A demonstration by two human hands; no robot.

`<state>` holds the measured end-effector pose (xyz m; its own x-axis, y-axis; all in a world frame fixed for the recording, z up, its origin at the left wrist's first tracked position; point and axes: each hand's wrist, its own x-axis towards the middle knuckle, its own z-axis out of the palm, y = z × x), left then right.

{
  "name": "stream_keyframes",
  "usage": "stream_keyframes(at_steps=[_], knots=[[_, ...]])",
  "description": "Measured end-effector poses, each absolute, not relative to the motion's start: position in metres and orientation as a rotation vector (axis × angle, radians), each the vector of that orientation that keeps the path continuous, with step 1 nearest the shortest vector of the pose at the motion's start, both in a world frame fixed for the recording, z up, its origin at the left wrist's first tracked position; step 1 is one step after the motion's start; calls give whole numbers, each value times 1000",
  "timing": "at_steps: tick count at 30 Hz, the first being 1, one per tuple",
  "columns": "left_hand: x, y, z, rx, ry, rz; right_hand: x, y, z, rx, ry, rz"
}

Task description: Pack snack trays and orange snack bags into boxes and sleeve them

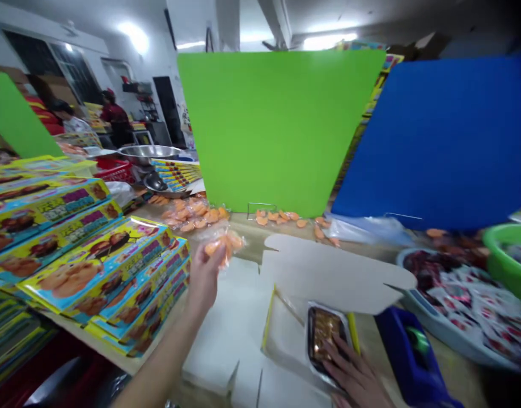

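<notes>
Clear bag of orange wafers (224,246) is gripped in the closed left hand (204,277), which is raised above the middle of the bench (247,226). Spread fingers of the open right hand (356,374) are laid on a foil-rimmed tray of golden food (326,334) near the bench's near edge. That tray is seated in an unfolded white card box (337,277) with yellow-edged sides, whose long lid is laid back toward the far side. Just right of the right hand, a blue handheld device (413,362) is placed. Further flat white card (226,334) is spread below the left hand. To the left, stacks of yellow printed boxes (102,266) are piled along the bench. Bagged orange wafers (196,215) and loose ones (277,218) are scattered toward the far edge, before an upright green board (281,124) and a blue board (439,141). At the right edge, a pale tray of sachets (464,306) and a green basin (509,255) are set. Beyond, a steel bowl (149,152) is seen, and a co-worker (113,116) is standing in the background.
</notes>
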<state>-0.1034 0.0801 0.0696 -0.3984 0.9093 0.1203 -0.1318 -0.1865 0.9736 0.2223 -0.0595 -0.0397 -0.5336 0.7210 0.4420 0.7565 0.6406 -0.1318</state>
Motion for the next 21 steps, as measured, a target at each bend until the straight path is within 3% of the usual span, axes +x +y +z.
stream_keyframes(at_steps=[6, 12, 21], knots=[[-32, -15, 46, 1184, 1324, 1327, 212, -70, -18, -1290, -2487, -2], [0, -29, 15, 1826, 1423, 908, 205, -72, -10, -1350, -2500, 147], [-19, -33, 19, 2268, 1547, 291, 203, -72, 4, -1391, -2486, 293]])
